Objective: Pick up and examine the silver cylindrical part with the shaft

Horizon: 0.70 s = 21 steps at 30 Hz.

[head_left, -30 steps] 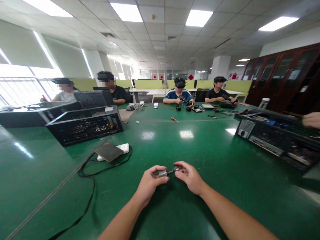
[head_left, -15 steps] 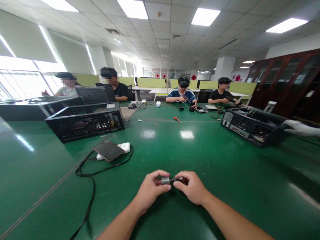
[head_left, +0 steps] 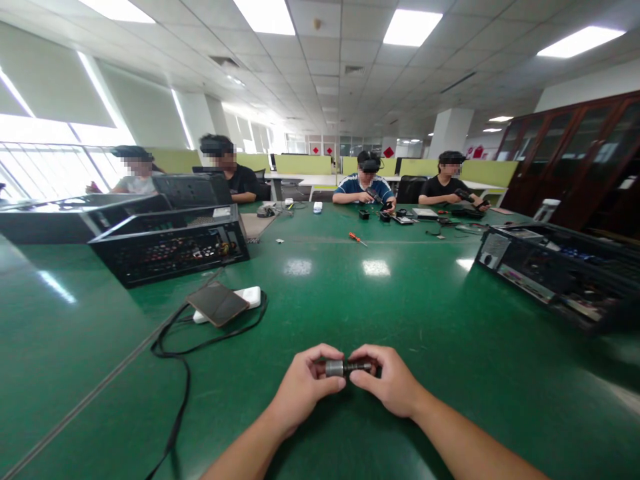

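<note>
A grey metal cylinder with a thin, stepped dark shaft lies level between my hands, just above the green table. My left hand is closed around the thick cylinder end, thumb below and fingers above and behind. On the shaft's right end, my right hand is closed with thumb and curled fingers. The tip of the shaft is partly hidden among the right fingers.
An open computer case stands at left, another at right. A dark flat phone-like slab lies on a white power strip with a black cable. An orange screwdriver lies farther back. Several people sit across the table.
The right computer case has shifted right and nearer, and the white-gloved hand beside it has left the view. My hands have moved slightly right and down with the metal part.
</note>
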{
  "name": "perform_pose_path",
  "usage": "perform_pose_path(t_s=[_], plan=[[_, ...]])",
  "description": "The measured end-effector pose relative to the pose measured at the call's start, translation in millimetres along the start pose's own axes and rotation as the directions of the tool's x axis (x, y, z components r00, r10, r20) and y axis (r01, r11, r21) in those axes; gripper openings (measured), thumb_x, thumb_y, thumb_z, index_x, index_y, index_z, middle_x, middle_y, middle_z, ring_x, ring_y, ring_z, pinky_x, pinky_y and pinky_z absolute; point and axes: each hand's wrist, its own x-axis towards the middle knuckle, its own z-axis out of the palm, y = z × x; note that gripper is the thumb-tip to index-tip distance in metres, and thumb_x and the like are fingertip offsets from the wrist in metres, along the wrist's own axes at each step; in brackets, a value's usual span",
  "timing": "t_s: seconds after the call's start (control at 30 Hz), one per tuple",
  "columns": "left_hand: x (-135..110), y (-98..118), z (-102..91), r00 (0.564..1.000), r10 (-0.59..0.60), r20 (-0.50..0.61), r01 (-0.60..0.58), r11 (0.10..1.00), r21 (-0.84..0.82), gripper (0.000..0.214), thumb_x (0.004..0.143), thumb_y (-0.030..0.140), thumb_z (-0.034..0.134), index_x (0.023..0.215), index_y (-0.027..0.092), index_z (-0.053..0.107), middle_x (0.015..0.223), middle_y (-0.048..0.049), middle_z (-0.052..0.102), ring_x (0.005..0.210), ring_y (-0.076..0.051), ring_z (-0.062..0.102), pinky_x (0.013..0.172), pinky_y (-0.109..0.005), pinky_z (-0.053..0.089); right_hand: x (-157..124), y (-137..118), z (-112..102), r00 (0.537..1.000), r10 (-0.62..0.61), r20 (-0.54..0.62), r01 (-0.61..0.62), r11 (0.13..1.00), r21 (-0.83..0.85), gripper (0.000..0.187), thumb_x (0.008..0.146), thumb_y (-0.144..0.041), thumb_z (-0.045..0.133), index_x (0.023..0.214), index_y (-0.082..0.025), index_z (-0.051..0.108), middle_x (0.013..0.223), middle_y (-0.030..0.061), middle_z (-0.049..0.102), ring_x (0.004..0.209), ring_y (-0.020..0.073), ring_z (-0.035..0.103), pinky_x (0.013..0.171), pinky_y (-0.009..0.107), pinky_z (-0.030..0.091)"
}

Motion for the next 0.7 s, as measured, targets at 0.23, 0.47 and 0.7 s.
perform_pose_path(t_s=[0.23, 0.47, 0.7], plan=[[3.8, -5.0, -3.1, 0.999, 0.014, 0.036, -0.015, 1.000, 0.005, 0.034, 0.056, 0.014, 0.083, 0.086, 0.015, 0.066, 0.077, -0.0010, 0.061, 0.071, -0.015, 0.056, 0.064, -0.024, 0.041, 1.1, -1.2, 1.0, 1.000, -0.008, -0.006, 0.008, 1.000, -0.011, 0.020, 0.075, -0.028, 0.067, 0.092, -0.018, 0.071, 0.070, 0.0003, 0.063, 0.061, 0.0126, 0.050, 0.060, 0.023, 0.041], [4.3, -4.8, -1.6, 0.999, 0.027, 0.038, -0.028, 0.999, 0.038, 0.035, 0.057, 0.018, 0.085, 0.086, 0.015, 0.066, 0.077, -0.0008, 0.061, 0.070, -0.015, 0.056, 0.065, -0.024, 0.043, 2.2, -6.3, 4.4, 1.000, -0.017, -0.022, 0.015, 0.998, -0.062, 0.014, 0.078, -0.026, 0.065, 0.086, -0.018, 0.072, 0.073, 0.0011, 0.067, 0.066, 0.0140, 0.057, 0.061, 0.023, 0.042], [2.6, -4.0, -1.2, 0.998, 0.041, 0.041, -0.043, 0.997, 0.057, 0.033, 0.060, 0.020, 0.085, 0.086, 0.014, 0.066, 0.079, -0.0015, 0.061, 0.072, -0.015, 0.057, 0.067, -0.025, 0.045, 3.4, -7.5, 2.3, 1.000, -0.020, -0.008, 0.020, 0.997, -0.080, 0.015, 0.079, -0.027, 0.064, 0.085, -0.018, 0.073, 0.073, 0.0010, 0.068, 0.067, 0.0146, 0.059, 0.062, 0.024, 0.042]])
